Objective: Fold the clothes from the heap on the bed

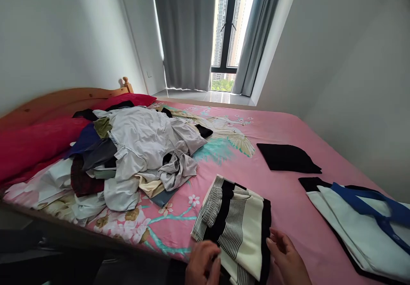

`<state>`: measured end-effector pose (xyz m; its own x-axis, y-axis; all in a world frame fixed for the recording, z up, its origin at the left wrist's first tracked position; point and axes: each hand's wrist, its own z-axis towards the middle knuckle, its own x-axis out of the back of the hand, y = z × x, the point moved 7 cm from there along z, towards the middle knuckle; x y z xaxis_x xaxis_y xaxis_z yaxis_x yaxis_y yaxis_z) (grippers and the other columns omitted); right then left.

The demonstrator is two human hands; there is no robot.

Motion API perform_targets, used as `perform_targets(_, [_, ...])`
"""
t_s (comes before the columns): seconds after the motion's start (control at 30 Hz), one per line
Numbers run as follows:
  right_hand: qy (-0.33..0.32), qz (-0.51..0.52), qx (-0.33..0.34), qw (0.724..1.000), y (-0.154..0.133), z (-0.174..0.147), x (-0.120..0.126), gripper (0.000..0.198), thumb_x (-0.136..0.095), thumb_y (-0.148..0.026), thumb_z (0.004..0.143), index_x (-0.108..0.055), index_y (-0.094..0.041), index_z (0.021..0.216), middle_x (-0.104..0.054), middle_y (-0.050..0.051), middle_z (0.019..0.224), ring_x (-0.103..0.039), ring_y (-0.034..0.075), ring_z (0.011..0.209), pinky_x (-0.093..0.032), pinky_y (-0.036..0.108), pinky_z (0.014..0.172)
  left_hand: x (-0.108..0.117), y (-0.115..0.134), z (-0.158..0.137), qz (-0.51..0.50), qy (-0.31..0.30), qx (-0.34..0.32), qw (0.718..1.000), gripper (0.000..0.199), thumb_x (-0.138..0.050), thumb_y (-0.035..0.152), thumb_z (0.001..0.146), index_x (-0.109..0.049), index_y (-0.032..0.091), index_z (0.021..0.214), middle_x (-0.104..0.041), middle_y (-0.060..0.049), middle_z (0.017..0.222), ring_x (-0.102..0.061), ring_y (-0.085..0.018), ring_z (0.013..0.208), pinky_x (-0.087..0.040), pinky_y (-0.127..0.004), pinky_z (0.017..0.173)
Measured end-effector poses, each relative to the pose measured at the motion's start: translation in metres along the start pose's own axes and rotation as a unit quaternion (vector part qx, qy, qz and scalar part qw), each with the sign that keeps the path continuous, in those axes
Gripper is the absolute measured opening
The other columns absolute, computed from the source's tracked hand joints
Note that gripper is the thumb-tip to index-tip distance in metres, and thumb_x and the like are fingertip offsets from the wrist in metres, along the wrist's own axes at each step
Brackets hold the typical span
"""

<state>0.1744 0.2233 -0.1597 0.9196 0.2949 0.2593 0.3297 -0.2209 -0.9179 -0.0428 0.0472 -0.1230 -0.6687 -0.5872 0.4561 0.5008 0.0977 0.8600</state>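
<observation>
A black, white and striped garment (235,223) lies folded on the pink floral bedsheet (278,127) near the bed's front edge. My left hand (202,263) rests on its lower left corner, fingers curled against the fabric. My right hand (286,257) touches its lower right black edge with fingers loosely bent. Whether either hand pinches the cloth is hard to tell.
A heap of unfolded clothes (134,157) covers the left of the bed beside red pillows (35,144). A folded black piece (286,158) lies at mid right. Folded white clothes with blue trim (361,229) sit far right. Walls close in on both sides; a curtained window (229,33) stands beyond.
</observation>
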Motion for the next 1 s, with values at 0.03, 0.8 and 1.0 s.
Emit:
perform_targets(0.03, [0.015, -0.031, 0.003, 0.999, 0.005, 0.000, 0.012, 0.063, -0.059, -0.060, 0.067, -0.051, -0.015, 0.111, -0.057, 0.012, 0.111, -0.057, 0.028, 0.101, -0.051, 0.036, 0.081, 0.004, 0.005, 0.012, 0.034, 0.021, -0.018, 0.999, 0.020, -0.053, 0.033, 0.082, -0.065, 0.029, 0.098, -0.066, -0.006, 0.102, -0.059, -0.024, 0.101, -0.049, -0.041, 0.090])
perform_targets(0.8, [-0.009, -0.365, 0.466, 0.806, -0.004, 0.012, -0.105, 0.043, -0.040, -0.028, 0.089, -0.041, -0.021, 0.131, -0.043, 0.009, 0.134, -0.038, 0.026, 0.125, -0.039, 0.048, 0.102, 0.038, -0.021, 0.042, 0.169, -0.027, 0.065, 0.983, 0.011, -0.057, 0.023, 0.073, -0.050, 0.020, 0.065, -0.057, -0.003, 0.078, -0.052, -0.020, 0.082, -0.043, -0.034, 0.078])
perform_targets(1.0, [-0.013, -0.356, 0.437, 0.826, -0.009, 0.016, -0.107, 0.043, -0.042, -0.027, 0.087, -0.044, -0.021, 0.130, -0.043, 0.009, 0.135, -0.037, 0.026, 0.127, -0.037, 0.048, 0.104, 0.057, -0.029, 0.038, 0.236, 0.068, 0.036, 0.969, 0.013, -0.053, 0.013, 0.073, -0.058, 0.020, 0.083, -0.061, -0.006, 0.090, -0.056, -0.024, 0.092, -0.046, -0.044, 0.085])
